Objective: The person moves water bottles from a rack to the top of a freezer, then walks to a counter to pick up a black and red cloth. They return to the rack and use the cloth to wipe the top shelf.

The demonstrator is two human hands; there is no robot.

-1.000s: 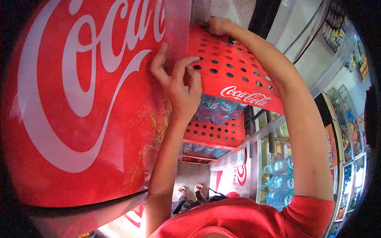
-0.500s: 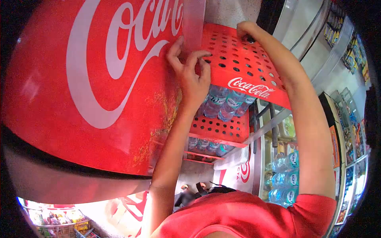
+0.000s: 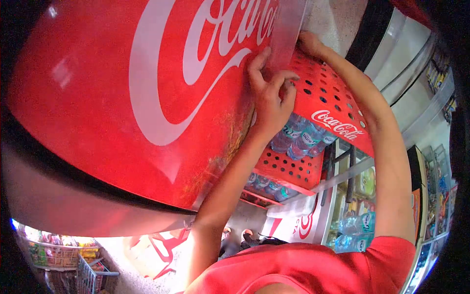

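Observation:
My left hand (image 3: 274, 98) is at the left edge of the red perforated shelf (image 3: 328, 90), beside the big red Coca-Cola panel (image 3: 112, 108). Its fingers are bent but spread apart, with nothing visible between them. My right hand (image 3: 312, 45) reaches over the same shelf and curls round its far edge; the fingertips are partly hidden. Under this top shelf stand water bottles (image 3: 304, 139) with blue-green labels. A lower red shelf (image 3: 289, 166) has more bottles (image 3: 267, 185) beneath it.
Wire baskets (image 3: 56, 254) of packaged goods stand at the lower left. At the right are a case with more bottles (image 3: 357, 235) and racks of small packets (image 3: 435, 171). A white box with red print (image 3: 303, 225) is on the floor side below the shelves.
The view has shifted, so panel, shelves and both hands appear farther right. My right hand now sits closer to the panel's edge; my left hand keeps nearly the same pose.

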